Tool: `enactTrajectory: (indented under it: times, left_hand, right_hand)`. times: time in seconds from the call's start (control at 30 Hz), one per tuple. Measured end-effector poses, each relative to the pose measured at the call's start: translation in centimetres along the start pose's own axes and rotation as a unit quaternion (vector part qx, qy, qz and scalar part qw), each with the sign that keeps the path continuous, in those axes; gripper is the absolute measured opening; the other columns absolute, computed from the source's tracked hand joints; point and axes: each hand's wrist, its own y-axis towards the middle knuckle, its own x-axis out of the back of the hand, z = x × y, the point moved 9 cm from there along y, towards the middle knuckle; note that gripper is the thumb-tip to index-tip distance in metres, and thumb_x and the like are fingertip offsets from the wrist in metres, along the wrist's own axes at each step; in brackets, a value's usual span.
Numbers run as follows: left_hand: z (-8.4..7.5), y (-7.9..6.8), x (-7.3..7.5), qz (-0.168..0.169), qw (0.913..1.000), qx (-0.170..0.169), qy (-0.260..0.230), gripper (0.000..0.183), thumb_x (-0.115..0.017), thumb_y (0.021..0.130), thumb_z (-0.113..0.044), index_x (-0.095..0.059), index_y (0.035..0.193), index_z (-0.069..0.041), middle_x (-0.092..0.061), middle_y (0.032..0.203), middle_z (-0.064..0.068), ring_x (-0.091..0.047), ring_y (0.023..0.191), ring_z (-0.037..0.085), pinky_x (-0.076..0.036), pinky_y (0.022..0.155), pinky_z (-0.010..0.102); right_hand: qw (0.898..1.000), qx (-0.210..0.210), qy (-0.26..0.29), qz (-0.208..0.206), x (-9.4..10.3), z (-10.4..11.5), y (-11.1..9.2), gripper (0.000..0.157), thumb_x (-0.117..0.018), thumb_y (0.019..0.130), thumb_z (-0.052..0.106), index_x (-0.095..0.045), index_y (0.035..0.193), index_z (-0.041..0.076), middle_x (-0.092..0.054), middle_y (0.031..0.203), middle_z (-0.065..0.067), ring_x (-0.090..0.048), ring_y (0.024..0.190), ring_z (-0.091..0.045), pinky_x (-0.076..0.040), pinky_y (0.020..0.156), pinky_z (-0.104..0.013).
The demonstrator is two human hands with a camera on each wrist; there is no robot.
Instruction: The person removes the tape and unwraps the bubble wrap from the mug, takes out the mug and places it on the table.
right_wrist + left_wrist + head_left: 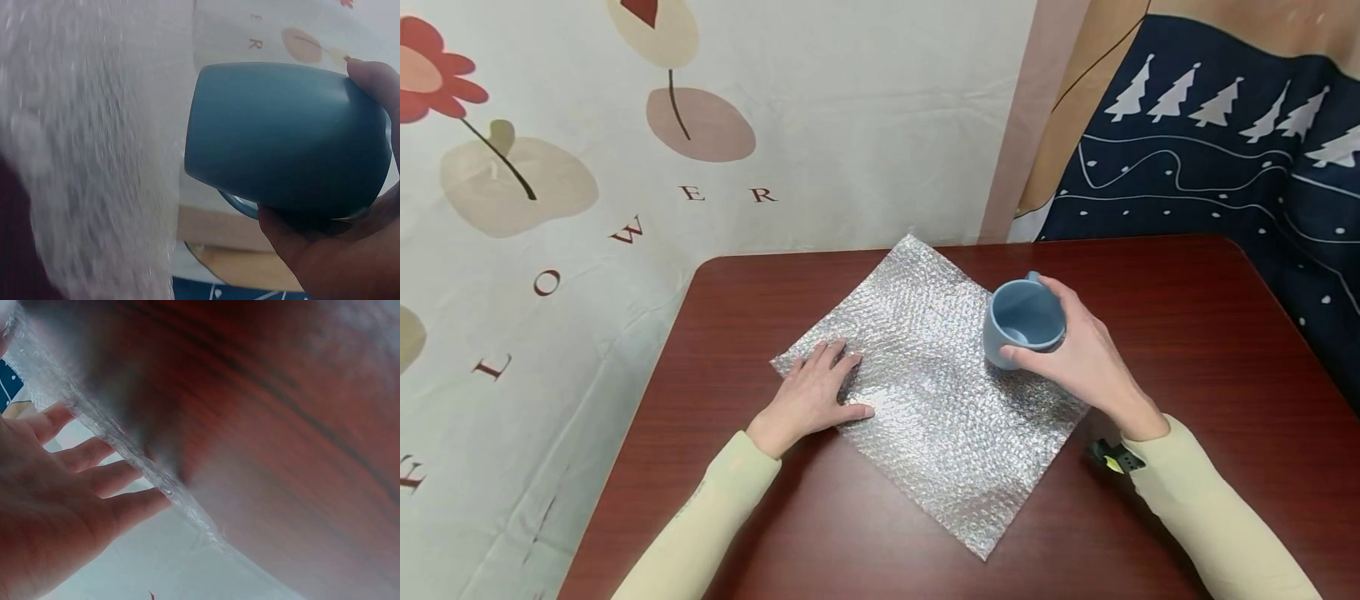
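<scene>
A silvery sheet of bubble wrap (925, 417) lies diamond-wise on the table. My left hand (808, 398) rests on its left corner, fingers spread and fairly straight; the left wrist view shows the fingertips along the sheet's edge (156, 475). With my right hand (1093, 362) I grip a blue mug (1000, 337) near its rim, thumb on the near side and fingers at the far side by the handle. The mug is upright and its inside looks bare. In the right wrist view the mug's base is close over the bubble wrap (112, 150).
The dark red-brown wooden table (715, 325) has rounded far corners. Behind it hangs a pale cloth (865, 125) with flowers and letters, and to the right a navy cloth (1210, 175) with white trees. A dark band (1116, 457) sits at my right wrist.
</scene>
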Motion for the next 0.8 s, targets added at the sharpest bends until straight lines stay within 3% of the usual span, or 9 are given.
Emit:
enactTrajectory:
  times: [0.27,0.8]
  left_hand:
    - [-0.1,-0.1,0.0,-0.003,1.0,-0.001,-0.001,0.089,-0.074,0.086,-0.066,-0.049,0.154,-0.014,-0.033,0.164,0.019,-0.029,0.15,0.047,-0.028,0.114,0.072]
    - [0.0,0.1,0.0,-0.005,1.0,-0.002,-0.005,0.09,-0.076,0.084,-0.065,-0.05,0.153,-0.013,-0.035,0.163,0.019,-0.029,0.15,0.047,-0.028,0.114,0.072]
  right_hand:
    - [0.999,-0.027,0.001,-0.029,2.9,-1.1,-0.1,0.101,-0.086,0.083,0.035,-0.027,0.163,0.023,-0.047,0.15,-0.017,-0.05,0.128,-0.041,-0.049,0.093,-0.07]
    - [0.995,-0.071,-0.02,-0.073,6.9,-3.7,0.2,0.103,-0.081,0.087,0.039,-0.019,0.166,0.017,-0.042,0.153,-0.024,-0.042,0.131,-0.046,-0.043,0.096,-0.074]
